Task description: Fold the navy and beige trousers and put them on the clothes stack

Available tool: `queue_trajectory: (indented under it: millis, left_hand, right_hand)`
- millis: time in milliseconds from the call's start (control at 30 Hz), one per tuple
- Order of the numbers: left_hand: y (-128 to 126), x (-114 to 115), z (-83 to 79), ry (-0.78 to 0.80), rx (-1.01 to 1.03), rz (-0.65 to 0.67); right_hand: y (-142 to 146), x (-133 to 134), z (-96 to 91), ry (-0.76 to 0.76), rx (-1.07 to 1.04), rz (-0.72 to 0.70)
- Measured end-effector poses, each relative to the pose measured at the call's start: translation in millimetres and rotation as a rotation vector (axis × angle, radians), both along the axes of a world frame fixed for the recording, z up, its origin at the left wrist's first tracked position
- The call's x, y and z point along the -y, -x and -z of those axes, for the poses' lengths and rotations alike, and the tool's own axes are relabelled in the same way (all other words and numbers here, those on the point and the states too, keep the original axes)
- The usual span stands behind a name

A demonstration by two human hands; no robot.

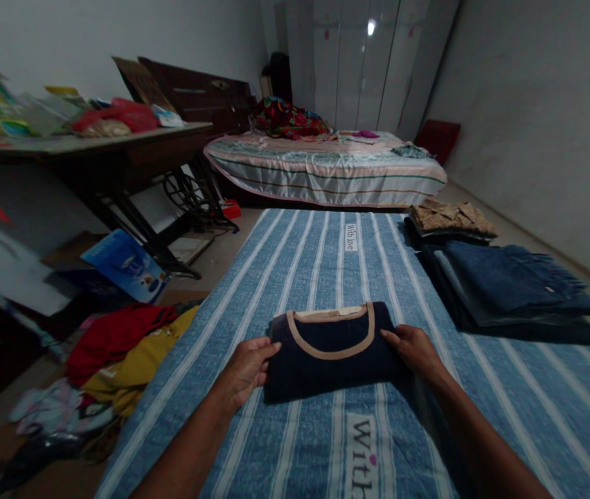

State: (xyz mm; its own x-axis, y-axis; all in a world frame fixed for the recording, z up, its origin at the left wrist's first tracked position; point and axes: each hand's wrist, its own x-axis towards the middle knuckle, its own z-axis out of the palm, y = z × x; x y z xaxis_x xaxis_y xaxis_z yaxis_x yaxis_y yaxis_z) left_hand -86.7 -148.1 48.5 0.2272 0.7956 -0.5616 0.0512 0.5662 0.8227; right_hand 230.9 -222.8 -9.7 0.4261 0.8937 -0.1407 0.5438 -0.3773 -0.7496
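A folded dark navy t-shirt (pixel 332 359) with a tan neck band lies on a blue striped mattress cover (pixel 316 256) in front of me. My left hand (pixel 246 366) rests against the shirt's left edge, fingers curled onto the fabric. My right hand (pixel 415 350) lies on the shirt's right edge, fingers flat and pressing the fold. Both forearms reach in from the bottom of the view.
A stack of folded jeans and dark clothes (pixel 507 291) sits at the right. Loose red, yellow and pale clothes (pixel 118 346) lie heaped on the floor at left. A cluttered table (pixel 118 145) stands at left, and a bed (pixel 326 166) behind.
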Motion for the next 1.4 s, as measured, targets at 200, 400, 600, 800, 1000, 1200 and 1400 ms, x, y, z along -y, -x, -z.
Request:
queue_trajectory:
  millis: [200,400,600,800,1000,1200,1400]
  left_hand:
    - [1,-2,4.5,0.001,-0.023,0.007]
    - [0,-2,4.9,0.01,-0.028,-0.022]
    - [-4,0,-0.2,0.014,-0.033,-0.035]
    - [-6,-1,-3.9,0.025,-0.06,-0.064]
    - [-7,-1,-4.5,0.025,-0.067,-0.081]
    - [-8,-2,-1.0,0.027,-0.074,-0.098]
    - [-9,-2,-2.4,0.032,-0.073,-0.101]
  right_hand:
    - [0,0,-4.4,0.006,0.006,-0.005]
    - [-1,1,-2.0,0.011,-0.023,0.0]
    - [0,1,-3.8,0.028,-0.06,-0.001]
    - [3,8,-8.8,0.045,-0.199,-0.02]
    - [10,17,-24.6,0.12,-0.561,0.013]
    - [8,23,-27.9,0.158,-0.639,-0.039]
    - [12,20,-18.2,0.127,-0.588,0.0]
